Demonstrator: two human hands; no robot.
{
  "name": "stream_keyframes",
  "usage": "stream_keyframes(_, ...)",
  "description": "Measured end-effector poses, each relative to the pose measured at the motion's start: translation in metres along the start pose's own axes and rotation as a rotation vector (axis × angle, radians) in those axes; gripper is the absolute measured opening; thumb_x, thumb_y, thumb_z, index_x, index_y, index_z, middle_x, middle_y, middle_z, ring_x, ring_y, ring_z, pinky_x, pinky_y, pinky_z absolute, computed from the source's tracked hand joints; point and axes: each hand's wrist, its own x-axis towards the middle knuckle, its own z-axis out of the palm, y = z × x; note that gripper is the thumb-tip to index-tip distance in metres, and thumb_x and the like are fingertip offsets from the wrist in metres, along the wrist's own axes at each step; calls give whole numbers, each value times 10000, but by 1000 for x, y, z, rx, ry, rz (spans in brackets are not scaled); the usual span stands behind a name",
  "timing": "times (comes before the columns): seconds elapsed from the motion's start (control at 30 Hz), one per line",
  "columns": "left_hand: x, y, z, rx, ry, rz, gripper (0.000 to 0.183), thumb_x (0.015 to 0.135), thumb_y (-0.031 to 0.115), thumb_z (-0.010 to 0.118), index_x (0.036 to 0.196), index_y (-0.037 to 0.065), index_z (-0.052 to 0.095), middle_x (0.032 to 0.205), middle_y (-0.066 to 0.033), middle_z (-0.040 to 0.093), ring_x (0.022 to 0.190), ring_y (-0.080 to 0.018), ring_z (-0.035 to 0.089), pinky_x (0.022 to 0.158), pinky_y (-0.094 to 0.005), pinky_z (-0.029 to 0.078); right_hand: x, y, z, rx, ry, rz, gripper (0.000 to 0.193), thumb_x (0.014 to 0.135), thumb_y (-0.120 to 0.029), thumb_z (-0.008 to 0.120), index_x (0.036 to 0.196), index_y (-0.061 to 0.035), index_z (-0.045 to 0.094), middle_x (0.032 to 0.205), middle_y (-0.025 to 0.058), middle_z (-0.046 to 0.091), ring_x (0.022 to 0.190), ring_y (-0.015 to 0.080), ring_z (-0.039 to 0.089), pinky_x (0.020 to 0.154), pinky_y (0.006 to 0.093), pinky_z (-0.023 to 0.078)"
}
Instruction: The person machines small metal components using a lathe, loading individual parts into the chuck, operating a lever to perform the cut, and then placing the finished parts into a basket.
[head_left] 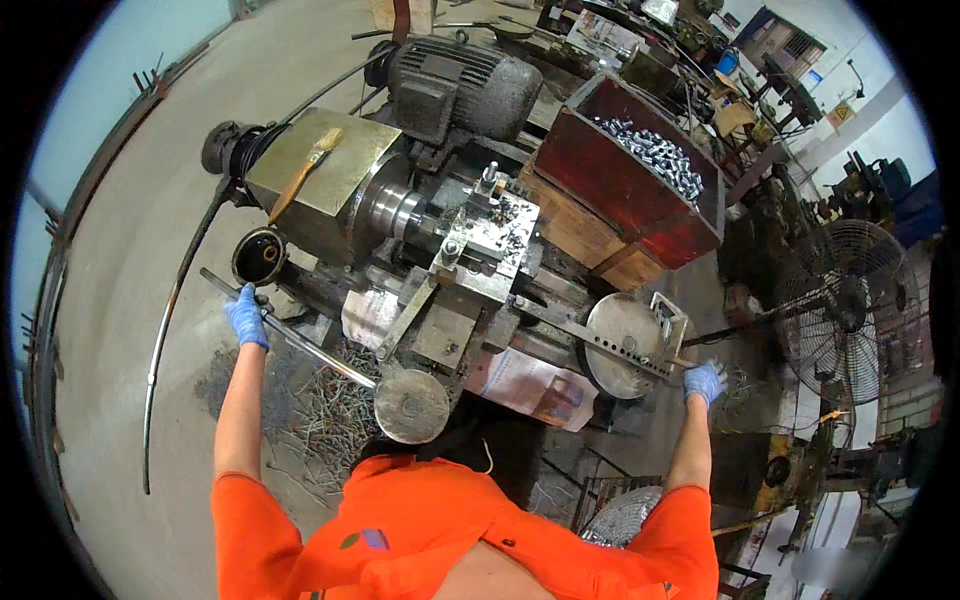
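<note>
Here we are over the grey metal lathe, both arms spread wide in orange sleeves. Our left hand, in a blue glove, is wrapped tight around the long steel lever bar near its upper end. From that hand the bar slopes down towards us and ends in a round grey metal disc sitting just in front of our chest. Just above the left hand sits a black round cup-shaped part.

Over on the other side, our right hand, also in blue, reaches out to the tip of a flat perforated steel arm. The fingers curl over its end, though we cannot tell whether they truly grip it or only rest there. That arm crosses a second round steel plate just inboard of the hand.

Between the hands, farther out, stands the tool slide, sprinkled with metal chips. Beyond it stands a red wooden box of small shiny steel parts. A wooden-handled brush lies on the headstock cover, well beyond the left hand.

Now the risks, as we judge them. Curled swarf lies thick below the left arm. A slip off the bar could drop that bare forearm into sharp turnings. Loose glove fabric near the chuck could snag if the spindle turns. And with both arms stretched this wide, a sudden give in either lever could pull us off balance towards the machine.
</note>
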Motion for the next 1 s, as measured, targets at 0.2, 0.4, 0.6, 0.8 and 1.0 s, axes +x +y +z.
stream_keyframes(0.2,30,-30,-50,-143,-46,-98,366,888,404,506,966,52,569,746,-43,613,646,-139,584,569,-297,475,-66,16,22,205,273,-263,794,699,-504,631,1313,-62,389,1355,149,394,1273,310,321,1058,452,219)
stream_keyframes(0.4,42,-112,-47,1461,-652,991,388,826,437,520,997,100,606,820,-180,632,755,-340,620,620,-415,479,-168,42,43,344,65,-201,583,709,-460,660,1116,-48,586,1133,178,574,1083,337,506,964,417,352)
stream_keyframes(0.6,-12,-97,-5,1516,-613,674,360,768,446,553,866,104,613,846,-166,636,794,-347,615,648,-459,474,-211,48,50,644,56,-198,398,688,-323,742,915,-4,669,894,163,663,855,278,626,812,345,468)
stream_keyframes(0.8,2,-136,-27,1612,-798,684,361,765,419,531,939,111,605,906,-175,636,819,-387,604,705,-455,487,-212,47,24,783,3,-273,318,702,-261,741,865,3,677,843,144,676,783,212,644,771,308,479)
stream_keyframes(1.0,-11,-91,-19,1632,-731,449,367,790,411,500,973,121,631,993,-173,628,926,-364,596,784,-445,481,-178,31,-42,806,175,-374,274,718,-267,719,825,-18,681,777,125,668,734,244,643,707,322,488)
